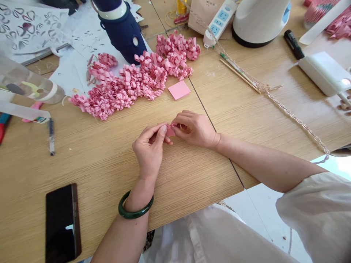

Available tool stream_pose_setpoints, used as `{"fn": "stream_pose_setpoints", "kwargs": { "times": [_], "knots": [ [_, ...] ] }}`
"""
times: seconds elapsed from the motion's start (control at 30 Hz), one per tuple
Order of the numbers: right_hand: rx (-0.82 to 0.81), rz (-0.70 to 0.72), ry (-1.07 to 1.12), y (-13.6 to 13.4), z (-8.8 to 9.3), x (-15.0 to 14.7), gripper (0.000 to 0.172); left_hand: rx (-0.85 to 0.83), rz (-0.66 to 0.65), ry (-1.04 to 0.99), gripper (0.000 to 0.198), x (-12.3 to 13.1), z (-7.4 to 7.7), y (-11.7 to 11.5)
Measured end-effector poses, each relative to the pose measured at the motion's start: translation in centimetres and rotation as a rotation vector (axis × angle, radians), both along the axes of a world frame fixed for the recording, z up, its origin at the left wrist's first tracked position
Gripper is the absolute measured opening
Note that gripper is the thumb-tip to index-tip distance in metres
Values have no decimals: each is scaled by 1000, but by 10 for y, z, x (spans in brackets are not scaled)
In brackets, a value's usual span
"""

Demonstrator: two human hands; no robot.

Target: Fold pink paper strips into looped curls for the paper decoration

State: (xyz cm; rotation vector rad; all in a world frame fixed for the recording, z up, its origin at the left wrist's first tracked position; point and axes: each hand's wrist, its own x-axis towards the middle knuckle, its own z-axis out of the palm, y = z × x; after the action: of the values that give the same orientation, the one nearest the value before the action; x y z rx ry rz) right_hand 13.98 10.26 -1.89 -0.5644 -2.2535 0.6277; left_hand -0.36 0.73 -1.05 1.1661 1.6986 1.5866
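Between my two hands, just above the wooden table, is a small pink paper piece [170, 132]. My left hand [153, 140], with a green bangle on its wrist, pinches the paper's left side between thumb and fingers. From the right, my right hand [193, 128] pinches its upper edge, where the paper looks rolled or curled. The fingertips nearly meet and hide much of it. Beyond the hands lies a flat pink paper pad [179, 90]. Behind and to the left stretches a heap of curled pink paper strips [120, 86].
A dark blue bottle [123, 33] stands behind the heap. At the lower left lies a phone [62, 223], with a pen [51, 137] farther back. A power strip [220, 22], a white kettle [259, 20], thin sticks [241, 76] and a braided cord [297, 122] are at the right.
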Motion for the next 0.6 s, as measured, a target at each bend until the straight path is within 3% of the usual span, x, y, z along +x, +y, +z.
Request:
{"fn": "stream_pose_setpoints", "kwargs": {
  "times": [0.6],
  "knots": [
    [82, -9, -137, -1, 4, 3, 25, -67, -4, -257, 14, 3, 4, 2]
  ]
}}
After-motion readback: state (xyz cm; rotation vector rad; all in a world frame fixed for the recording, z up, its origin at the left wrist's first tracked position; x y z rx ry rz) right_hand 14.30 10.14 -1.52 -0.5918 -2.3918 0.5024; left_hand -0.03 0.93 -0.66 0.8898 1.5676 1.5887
